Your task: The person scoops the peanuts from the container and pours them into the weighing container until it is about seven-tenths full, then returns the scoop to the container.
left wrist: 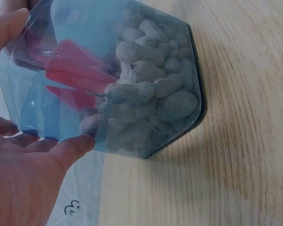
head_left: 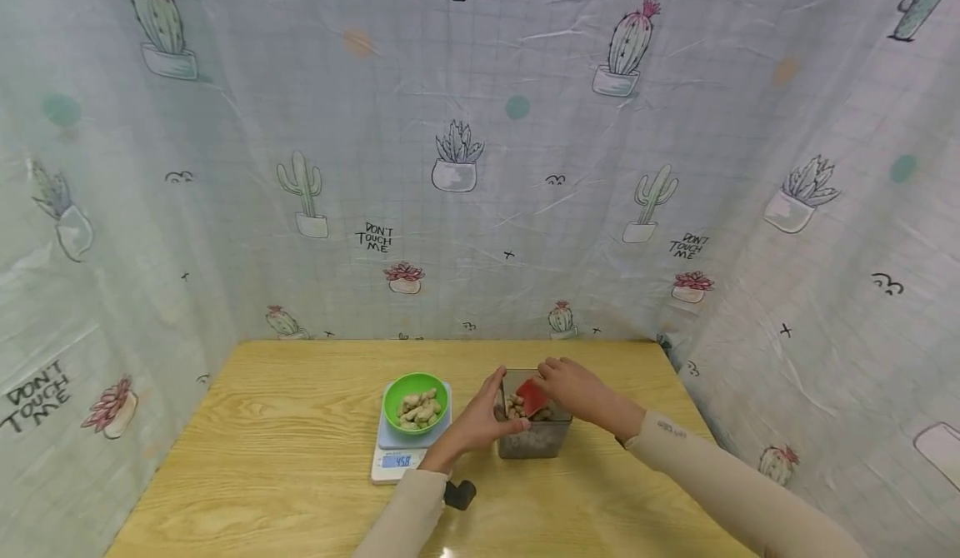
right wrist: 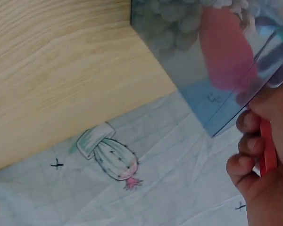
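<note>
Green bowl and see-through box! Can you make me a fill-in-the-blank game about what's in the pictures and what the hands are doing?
1. The bowl stands on a ____ with a number display.
2. The right hand grips a scoop coloured ____.
3. The see-through box is held by the person's other hand, the ____ one.
4. Both the bowl and the box contain ____ in their shells.

Missing words: scale; red; left; peanuts.
</note>
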{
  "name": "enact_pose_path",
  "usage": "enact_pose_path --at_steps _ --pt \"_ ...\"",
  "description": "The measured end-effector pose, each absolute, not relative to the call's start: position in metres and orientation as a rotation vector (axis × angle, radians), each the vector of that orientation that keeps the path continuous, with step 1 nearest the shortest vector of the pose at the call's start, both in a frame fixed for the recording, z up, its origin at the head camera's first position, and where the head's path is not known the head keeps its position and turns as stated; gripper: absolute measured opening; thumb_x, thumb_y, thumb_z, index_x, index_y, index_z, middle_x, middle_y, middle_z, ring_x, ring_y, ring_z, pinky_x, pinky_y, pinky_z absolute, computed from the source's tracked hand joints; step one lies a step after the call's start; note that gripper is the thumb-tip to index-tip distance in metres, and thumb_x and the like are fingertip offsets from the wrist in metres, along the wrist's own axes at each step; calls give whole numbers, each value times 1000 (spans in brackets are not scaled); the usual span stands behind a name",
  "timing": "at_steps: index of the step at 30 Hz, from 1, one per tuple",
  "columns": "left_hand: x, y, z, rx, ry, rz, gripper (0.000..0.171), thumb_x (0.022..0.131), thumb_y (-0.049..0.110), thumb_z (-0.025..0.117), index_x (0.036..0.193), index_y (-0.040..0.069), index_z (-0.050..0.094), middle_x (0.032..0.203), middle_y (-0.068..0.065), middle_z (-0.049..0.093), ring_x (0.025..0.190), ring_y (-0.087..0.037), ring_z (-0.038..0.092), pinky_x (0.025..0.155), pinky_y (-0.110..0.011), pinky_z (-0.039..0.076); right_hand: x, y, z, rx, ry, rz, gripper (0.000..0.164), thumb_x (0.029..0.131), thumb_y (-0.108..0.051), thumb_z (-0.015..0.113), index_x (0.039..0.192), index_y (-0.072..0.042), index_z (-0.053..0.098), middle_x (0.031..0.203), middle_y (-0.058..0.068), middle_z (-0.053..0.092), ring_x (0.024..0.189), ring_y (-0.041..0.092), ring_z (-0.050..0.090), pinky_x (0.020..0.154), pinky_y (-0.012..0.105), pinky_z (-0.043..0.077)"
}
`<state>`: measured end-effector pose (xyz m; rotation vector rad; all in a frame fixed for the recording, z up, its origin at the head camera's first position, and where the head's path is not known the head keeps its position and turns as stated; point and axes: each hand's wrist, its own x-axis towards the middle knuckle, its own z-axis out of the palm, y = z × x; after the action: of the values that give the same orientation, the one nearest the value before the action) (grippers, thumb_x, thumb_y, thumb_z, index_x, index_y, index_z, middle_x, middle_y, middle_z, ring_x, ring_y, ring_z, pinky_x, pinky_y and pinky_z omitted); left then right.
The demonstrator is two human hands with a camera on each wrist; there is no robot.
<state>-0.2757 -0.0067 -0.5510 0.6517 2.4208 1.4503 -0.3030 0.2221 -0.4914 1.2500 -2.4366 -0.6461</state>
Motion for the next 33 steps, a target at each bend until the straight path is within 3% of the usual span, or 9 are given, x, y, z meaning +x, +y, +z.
enact_pose_path --at_steps 9,14,25,33 --pt "-275 -6 -554 656 2448 1409 105 84 57 69 160 25 4 166 -11 11 149 -38 26 110 -58 36 -305 231 -493 1266 -2551 -398 26 84 -7 76 108 -13 68 91 3 65 82 19 63 72 32 54" --pt "-277 -7 -554 660 2469 1455 104 85 53 71 160 20 7 165 -13 14 147 -40 28 109 -60 36 -302 224 -488 1313 -2457 -430 25 82 -12 78 104 -16 66 89 -1 65 81 16 62 73 31 54" --pt "-274 -6 -556 643 2470 1447 104 84 53 71 160 22 7 165 -11 13 148 -37 27 111 -57 36 -300 215 -489 1330 -2463 -576 26 84 -19 77 108 -20 66 95 -3 66 84 15 61 74 31 54" --pt "-275 -8 -554 634 2462 1458 104 85 50 72 160 21 7 165 -12 15 149 -37 25 111 -59 34 -304 216 -479 1414 -2622 -320 23 84 -11 76 105 -15 69 95 1 69 87 19 65 76 33 56"
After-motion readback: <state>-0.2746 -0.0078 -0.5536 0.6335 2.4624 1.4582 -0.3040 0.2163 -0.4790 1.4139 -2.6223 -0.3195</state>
